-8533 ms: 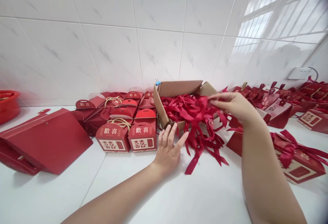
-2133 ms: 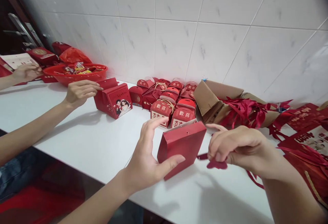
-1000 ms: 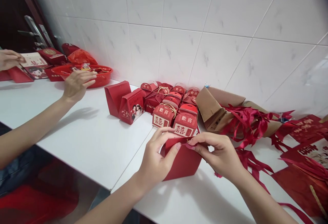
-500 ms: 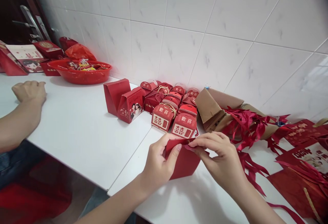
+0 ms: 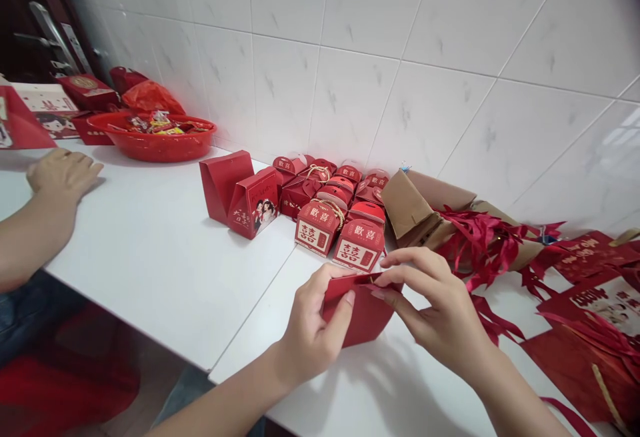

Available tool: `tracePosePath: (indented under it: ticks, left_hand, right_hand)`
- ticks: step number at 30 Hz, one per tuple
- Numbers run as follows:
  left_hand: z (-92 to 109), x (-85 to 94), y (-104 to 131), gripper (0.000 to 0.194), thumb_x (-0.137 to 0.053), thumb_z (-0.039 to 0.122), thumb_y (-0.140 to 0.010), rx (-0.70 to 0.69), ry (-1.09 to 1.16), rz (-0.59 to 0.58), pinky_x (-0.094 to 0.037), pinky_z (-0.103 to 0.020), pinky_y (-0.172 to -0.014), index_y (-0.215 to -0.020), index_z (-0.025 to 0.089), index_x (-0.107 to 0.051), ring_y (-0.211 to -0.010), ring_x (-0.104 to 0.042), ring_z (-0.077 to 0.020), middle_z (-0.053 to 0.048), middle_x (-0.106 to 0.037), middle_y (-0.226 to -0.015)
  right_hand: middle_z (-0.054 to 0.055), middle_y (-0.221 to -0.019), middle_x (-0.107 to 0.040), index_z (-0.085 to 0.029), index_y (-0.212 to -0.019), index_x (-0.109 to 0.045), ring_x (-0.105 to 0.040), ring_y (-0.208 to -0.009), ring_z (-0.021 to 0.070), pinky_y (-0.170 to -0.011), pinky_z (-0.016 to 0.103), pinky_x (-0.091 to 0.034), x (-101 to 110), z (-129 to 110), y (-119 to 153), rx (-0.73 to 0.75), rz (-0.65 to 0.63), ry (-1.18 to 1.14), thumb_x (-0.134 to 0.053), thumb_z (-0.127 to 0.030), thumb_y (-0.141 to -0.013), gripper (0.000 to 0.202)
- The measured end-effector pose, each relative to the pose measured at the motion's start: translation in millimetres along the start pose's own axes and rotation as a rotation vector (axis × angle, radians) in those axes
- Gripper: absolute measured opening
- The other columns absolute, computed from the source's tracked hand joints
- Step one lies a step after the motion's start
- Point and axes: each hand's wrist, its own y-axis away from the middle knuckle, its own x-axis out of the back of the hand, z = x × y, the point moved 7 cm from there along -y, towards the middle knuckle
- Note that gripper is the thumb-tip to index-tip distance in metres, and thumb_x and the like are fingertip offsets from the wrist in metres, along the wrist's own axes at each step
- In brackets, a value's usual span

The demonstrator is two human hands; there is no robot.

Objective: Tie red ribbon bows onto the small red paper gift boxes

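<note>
A plain red gift box [image 5: 367, 317] stands on the white table in front of me, its top edges drawn together. My left hand [image 5: 320, 320] grips its left upper edge, thumb on the near side and fingers behind. At the top, my right hand [image 5: 425, 297] pinches the edge near a small slit, with thumb and index finger close together; whether a ribbon end is between them I cannot make out. Just behind the box are small red candy boxes [image 5: 357, 247] with gold lettering. Loose dark-red ribbons [image 5: 493, 320] lie to the right of my right hand.
Two taller red boxes [image 5: 253, 204] stand left of the candy boxes. An open cardboard box [image 5: 407, 207] spills ribbons at the right, beside flat red bags [image 5: 585, 370]. Far left are a red basin [image 5: 165, 147] of sweets and another person's hand [image 5: 63, 174].
My right fingers have shifted slightly right along the box's top edge and spread a little. The other person's hand has opened out, and a red box has come in above it.
</note>
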Motion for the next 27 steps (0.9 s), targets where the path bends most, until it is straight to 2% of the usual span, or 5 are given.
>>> tracePosePath:
  ticks: [8, 14, 19, 23, 27]
  left_hand:
    - [2, 0.2, 0, 0.015, -0.047, 0.02, -0.092, -0.023, -0.01, -0.006, -0.051, -0.031, -0.078, -0.105, 0.021, -0.053, -0.075, -0.062, -0.0138, -0.006, -0.064, -0.102]
    - [9, 0.6, -2, 0.012, -0.053, 0.02, -0.087, -0.067, -0.018, 0.026, -0.051, -0.028, -0.072, -0.099, 0.02, -0.055, -0.077, -0.062, -0.0154, -0.004, -0.065, -0.092]
    - [4, 2.8, -19, 0.015, -0.066, 0.028, -0.08, 0.087, 0.023, 0.06, -0.046, -0.022, -0.058, -0.081, 0.019, -0.054, -0.064, -0.058, -0.0125, 0.001, -0.064, -0.071]
    - [1, -6.2, -44, 0.027, -0.075, 0.032, -0.071, 0.228, 0.059, -0.108, -0.043, -0.021, -0.056, -0.071, 0.018, -0.053, -0.06, -0.054, -0.0105, 0.004, -0.061, -0.065]
    - [-2, -12.7, -66, 0.032, -0.082, 0.029, -0.061, 0.234, 0.083, -0.193, -0.044, -0.021, -0.061, -0.068, 0.018, -0.053, -0.064, -0.056, -0.011, 0.004, -0.063, -0.068]
  right_hand:
    - [0.002, -0.101, -0.061, -0.023, -0.088, -0.056, -0.053, -0.094, 0.018, -0.086, 0.039, -0.035, -3, -3, 1, 0.023, -0.021, 0.069, -0.06, -0.009, -0.085, 0.015]
    - [0.001, -0.091, -0.062, -0.021, -0.085, -0.053, -0.055, -0.085, 0.0149, -0.077, 0.031, -0.041, -4, 0, 2, -0.053, 0.074, -0.008, -0.059, -0.011, -0.084, 0.012]
    - [0.0, -0.082, -0.062, -0.021, -0.085, -0.054, -0.057, -0.076, 0.0141, -0.069, 0.027, -0.044, -2, 21, 2, -0.287, 0.063, -0.187, -0.065, -0.027, -0.082, 0.013]
    - [0.001, -0.082, -0.061, -0.019, -0.079, -0.057, -0.056, -0.079, 0.0152, -0.074, 0.029, -0.045, -5, 46, 3, -0.53, -0.06, -0.468, -0.07, -0.041, -0.076, 0.025]
    - [-0.001, -0.078, -0.056, -0.019, -0.078, -0.054, -0.051, -0.066, 0.0116, -0.056, 0.024, -0.042, -15, 58, 6, -0.711, -0.138, -0.742, -0.074, -0.046, -0.07, 0.034]
